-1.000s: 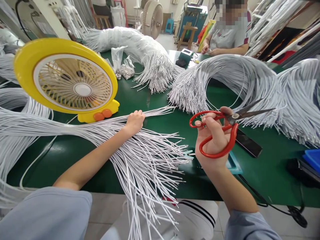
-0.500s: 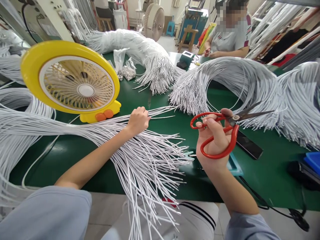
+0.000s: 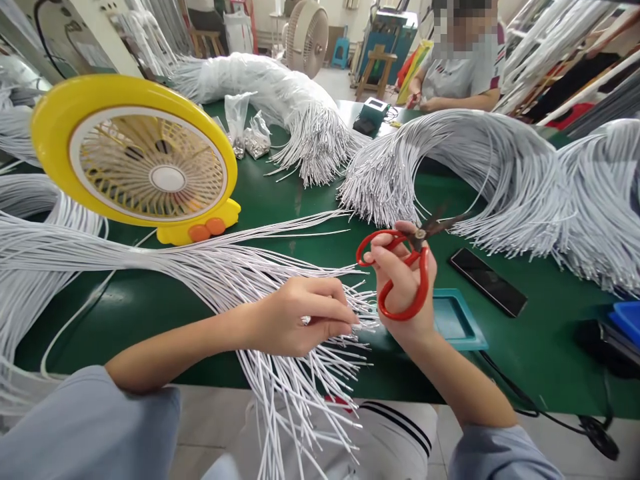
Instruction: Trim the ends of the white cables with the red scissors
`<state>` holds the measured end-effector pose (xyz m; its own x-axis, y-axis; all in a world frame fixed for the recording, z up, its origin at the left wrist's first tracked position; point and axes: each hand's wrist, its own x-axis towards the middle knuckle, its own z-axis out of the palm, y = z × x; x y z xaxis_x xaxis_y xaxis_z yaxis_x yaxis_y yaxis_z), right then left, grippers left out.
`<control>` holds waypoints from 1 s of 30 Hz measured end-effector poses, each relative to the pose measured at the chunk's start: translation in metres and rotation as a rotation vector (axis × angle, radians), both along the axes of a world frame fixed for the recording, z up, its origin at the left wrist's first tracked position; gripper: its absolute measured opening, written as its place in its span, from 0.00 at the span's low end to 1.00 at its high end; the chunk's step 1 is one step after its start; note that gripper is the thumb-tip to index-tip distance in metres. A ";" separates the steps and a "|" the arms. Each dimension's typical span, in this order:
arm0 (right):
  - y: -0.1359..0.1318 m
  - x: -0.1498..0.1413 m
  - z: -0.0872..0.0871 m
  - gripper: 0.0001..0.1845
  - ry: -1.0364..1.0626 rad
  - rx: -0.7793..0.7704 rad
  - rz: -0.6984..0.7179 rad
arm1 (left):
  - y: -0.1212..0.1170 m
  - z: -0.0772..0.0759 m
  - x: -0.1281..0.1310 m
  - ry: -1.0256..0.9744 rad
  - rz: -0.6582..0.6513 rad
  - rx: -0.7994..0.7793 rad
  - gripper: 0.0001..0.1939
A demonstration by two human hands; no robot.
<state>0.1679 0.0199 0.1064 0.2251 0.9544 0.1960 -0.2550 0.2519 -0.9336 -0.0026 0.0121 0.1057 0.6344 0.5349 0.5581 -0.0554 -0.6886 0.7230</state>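
Observation:
My left hand [image 3: 300,317] reaches over a fanned-out bundle of white wires [image 3: 220,267], its thumb and fingertips pinched together at the wire ends. A wire tip seems to be between them, though the fingers partly hide it. In my right hand [image 3: 407,293] are scissors [image 3: 419,235] with red handles and dark blades, which point up and to the right with their tips apart. The two hands are close together but not touching. A few wires [image 3: 300,223] lie separated from the bundle, along its far side.
A yellow fan [image 3: 135,160] stands at the left. Beyond are more wire coils [image 3: 450,143] and bags of small metal parts [image 3: 257,137]. A teal tray [image 3: 457,320] and a phone [image 3: 487,281] lie at the right. A co-worker [image 3: 460,77] sits across the green table [image 3: 550,340].
My left hand has left the separated wires and come down and right to the bundle's ends. My right hand has shifted left with the scissors, uncovering more of the tray and phone.

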 end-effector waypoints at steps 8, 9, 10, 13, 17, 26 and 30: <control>-0.010 -0.010 -0.005 0.18 -0.147 0.022 0.160 | 0.021 -0.004 0.000 -0.205 0.090 -0.738 0.11; -0.009 -0.010 -0.005 0.18 -0.133 0.019 0.151 | 0.022 -0.005 0.000 -0.198 0.091 -0.746 0.11; -0.009 -0.011 -0.006 0.18 -0.119 0.012 0.150 | 0.022 -0.004 0.001 -0.189 0.092 -0.747 0.11; -0.008 -0.011 -0.006 0.17 -0.088 -0.024 0.200 | 0.019 -0.004 0.001 -0.155 0.089 -0.750 0.11; -0.008 -0.013 -0.006 0.18 -0.037 -0.051 0.233 | 0.016 -0.005 0.002 -0.150 0.085 -0.811 0.13; -0.011 -0.017 -0.008 0.22 -0.007 -0.051 0.200 | 0.018 -0.005 -0.001 -0.086 0.045 -0.896 0.15; -0.010 -0.015 -0.008 0.19 -0.046 -0.011 0.161 | 0.021 -0.007 0.000 -0.059 0.079 -0.739 0.13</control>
